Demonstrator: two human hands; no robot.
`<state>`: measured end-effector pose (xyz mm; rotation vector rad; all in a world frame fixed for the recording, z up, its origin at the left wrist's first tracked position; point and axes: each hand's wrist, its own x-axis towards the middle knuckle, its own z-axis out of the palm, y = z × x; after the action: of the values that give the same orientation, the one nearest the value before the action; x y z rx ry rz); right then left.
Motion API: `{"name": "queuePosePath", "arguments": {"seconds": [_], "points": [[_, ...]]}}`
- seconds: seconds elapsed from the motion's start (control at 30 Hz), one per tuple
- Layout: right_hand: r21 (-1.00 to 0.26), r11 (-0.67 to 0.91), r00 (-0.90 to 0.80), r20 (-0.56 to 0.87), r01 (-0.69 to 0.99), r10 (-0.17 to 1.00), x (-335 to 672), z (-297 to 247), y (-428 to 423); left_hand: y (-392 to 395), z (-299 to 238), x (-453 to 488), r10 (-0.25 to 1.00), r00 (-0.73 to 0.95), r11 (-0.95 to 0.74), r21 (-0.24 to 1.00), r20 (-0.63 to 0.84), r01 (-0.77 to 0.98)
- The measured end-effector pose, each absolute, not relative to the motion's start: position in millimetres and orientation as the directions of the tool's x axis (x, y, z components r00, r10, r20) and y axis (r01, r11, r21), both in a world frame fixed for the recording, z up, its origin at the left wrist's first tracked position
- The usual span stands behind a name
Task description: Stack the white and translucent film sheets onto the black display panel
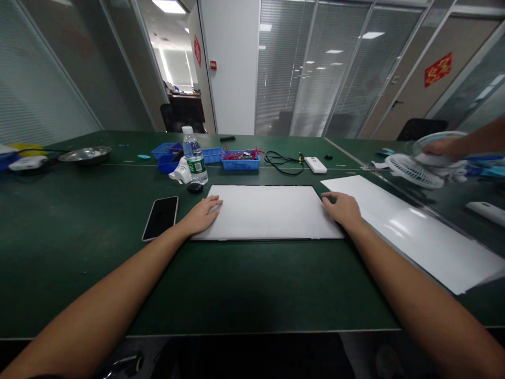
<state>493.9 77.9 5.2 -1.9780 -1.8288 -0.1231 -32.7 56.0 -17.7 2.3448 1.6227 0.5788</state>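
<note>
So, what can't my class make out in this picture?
In the head view:
White panel: underside hidden by the panel itself.
Left hand: palm hidden by its back.
Co-worker's hand: blurred, so its grip is unclear.
Bottle label: fine print too small.
Glossy white sheet: right end cut off by the picture's edge.

Your panel [268,213] lies flat on the table [252,284], white face up, rectangular, thin dark edges showing, long side towards you.

Office-like workroom: blind-backed glass partitions [325,68], blue parts bin [241,165], green worktable [252,295].
</note>
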Motion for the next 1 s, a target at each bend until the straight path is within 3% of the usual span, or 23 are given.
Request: {"name": "queuePosePath", "arguments": {"seconds": [0.17,0.33,0.47,1.0], "points": [[-0.134,-0.157,0.199,0.403,0.978,0.893,539,2,89,55,-18,-31,0.929,0.307,-0.365,0.372,0.207,0.853],[-0.049,-0.379,0.382,0.132,0.924,0.914,564,-8,96,54,-16,-29,0.924,0.309,-0.373,0.342,0.227,0.863],[0.020,-0.294,0.292,0.063,0.956,0.954,558,-7,97,54,-16,-29,0.921,0.312,-0.377,0.329,0.233,0.866],[0.026,-0.283,0.274,0.179,0.959,0.945,548,-5,95,53,-13,-27,0.928,0.314,-0.364,0.315,0.200,0.876]]}}
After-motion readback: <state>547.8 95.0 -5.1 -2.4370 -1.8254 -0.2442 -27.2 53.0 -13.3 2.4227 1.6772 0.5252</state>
